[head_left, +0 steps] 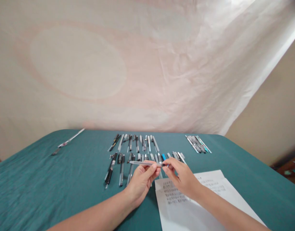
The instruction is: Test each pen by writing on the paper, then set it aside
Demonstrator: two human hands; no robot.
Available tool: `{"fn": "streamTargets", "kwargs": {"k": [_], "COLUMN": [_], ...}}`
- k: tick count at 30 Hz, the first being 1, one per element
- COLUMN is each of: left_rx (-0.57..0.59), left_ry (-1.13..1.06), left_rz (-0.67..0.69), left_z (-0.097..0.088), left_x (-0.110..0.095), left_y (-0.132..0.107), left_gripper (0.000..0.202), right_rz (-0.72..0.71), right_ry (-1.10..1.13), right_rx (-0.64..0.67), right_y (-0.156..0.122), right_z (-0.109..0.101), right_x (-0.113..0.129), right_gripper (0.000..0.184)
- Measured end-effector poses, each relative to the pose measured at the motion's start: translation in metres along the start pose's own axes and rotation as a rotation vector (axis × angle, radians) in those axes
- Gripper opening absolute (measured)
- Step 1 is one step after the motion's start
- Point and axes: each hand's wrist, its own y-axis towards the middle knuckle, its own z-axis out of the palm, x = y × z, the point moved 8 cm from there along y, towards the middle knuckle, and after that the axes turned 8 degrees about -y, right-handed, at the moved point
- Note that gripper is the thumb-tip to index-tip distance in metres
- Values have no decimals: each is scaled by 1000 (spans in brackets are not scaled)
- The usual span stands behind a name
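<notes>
Level above the table, a translucent pen (139,163) points its slim end to the left. My left hand (142,181) pinches its barrel between thumb and fingers. At the right end of the same pen, thumb and fingertips of my right hand (183,179) close on a small dark part; whether it is a cap or a tip, I cannot tell. Just beyond both hands lies a row of pens and caps (122,173), partly hidden behind them. Below my right hand rests a paper sheet (186,215) with dark handwriting.
Farther back is a second row of pens (137,144). A tight group of pens (198,144) lies at the back right. Another long thin pen-like item (71,139) lies at the far left. The green cloth (53,186) covers the table, with a pale curtain (138,80) hanging behind.
</notes>
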Motion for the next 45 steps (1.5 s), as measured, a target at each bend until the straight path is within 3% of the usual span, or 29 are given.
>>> {"fn": "streamTargets", "kwargs": {"k": [5, 15, 23, 29, 34, 39, 41, 45], "left_rx": [20, -19, -38, -69, 39, 78, 72, 70], "left_ry": [31, -3, -54, -53, 19, 53, 49, 43], "left_rz": [8, -12, -37, -79, -53, -58, -56, -54], "left_z": [3, -1, -3, -5, 4, 8, 7, 7], "left_x": [-1, 2, 3, 5, 3, 4, 4, 3], "left_y": [-2, -1, 0, 0, -2, -5, -5, -4], "left_gripper": [15, 17, 13, 15, 13, 10, 10, 9], "right_rz": [148, 174, 17, -122, -5, 241, 265, 204], "right_ry": [86, 225, 120, -3, -45, 354, 426, 247], "right_rx": [91, 93, -29, -97, -4, 230, 259, 206], "right_y": [1, 2, 1, -3, -3, -5, -5, -3], "right_z": [5, 7, 1, 0, 7, 24, 22, 10], "right_x": [-9, -9, -2, 4, 1, -9, -9, -5], "right_gripper": [32, 31, 17, 18, 27, 44, 40, 24]}}
